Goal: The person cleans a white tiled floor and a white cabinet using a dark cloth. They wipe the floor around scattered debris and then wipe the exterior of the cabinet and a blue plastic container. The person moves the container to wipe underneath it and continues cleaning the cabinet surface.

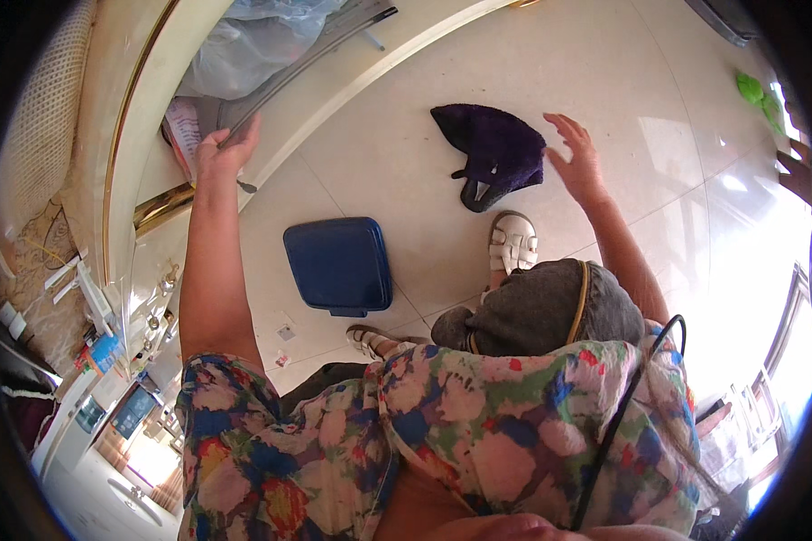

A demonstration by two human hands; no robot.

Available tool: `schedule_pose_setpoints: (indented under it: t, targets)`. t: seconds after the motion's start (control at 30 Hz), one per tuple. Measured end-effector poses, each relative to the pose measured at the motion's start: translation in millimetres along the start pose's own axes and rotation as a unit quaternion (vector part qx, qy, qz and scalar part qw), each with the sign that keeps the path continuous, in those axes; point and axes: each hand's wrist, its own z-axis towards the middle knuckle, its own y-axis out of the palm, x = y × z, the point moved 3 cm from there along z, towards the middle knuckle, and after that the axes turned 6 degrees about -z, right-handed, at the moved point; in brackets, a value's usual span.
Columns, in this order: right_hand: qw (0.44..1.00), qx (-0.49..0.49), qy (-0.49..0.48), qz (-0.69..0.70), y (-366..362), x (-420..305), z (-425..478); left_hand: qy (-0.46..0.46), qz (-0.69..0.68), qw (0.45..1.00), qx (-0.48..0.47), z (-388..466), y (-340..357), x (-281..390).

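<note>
My left hand [229, 150] is at the upper left, closed around the near edge of a grey, clear-sided container [271, 101] in an open cabinet compartment. Inside or behind it sits a pale translucent plastic bag [243, 57], and a pink and white printed packet [185, 128] lies beside my wrist. My right hand [576, 154] is in the air over the floor with its fingers apart and nothing in it. Just left of it, a dark purple plush cloth item [504, 145] with a black strap lies on the tiles.
A blue plastic lid [338, 265] lies on the tiled floor [392, 162] between my arms. My feet in white woven sandals [513, 238] are below the cloth item. Small scraps [285, 333] lie near my left arm. A bright green object [751, 89] is at the upper right.
</note>
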Motion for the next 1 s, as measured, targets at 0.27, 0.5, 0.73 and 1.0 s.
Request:
schedule_pose_setpoints:
  t: [0.27,0.5,0.73,1.0]
  targets:
    - [0.917,-0.149,-0.217,-0.299,64,-34,15,0.032,-0.003,0.999,-0.042,-6,4,-12]
    - [0.99,0.072,-0.108,0.06,1,-85,101,0.002,-0.026,0.999,-0.036,-13,-2,21]
    - [0.948,0.111,-0.166,-0.247,6,-92,223,-0.003,-0.035,0.999,-0.041,-7,6,0]
    - [0.913,-0.071,-0.304,-0.264,150,-235,174,0.011,-0.039,0.998,-0.041,-11,-1,4]
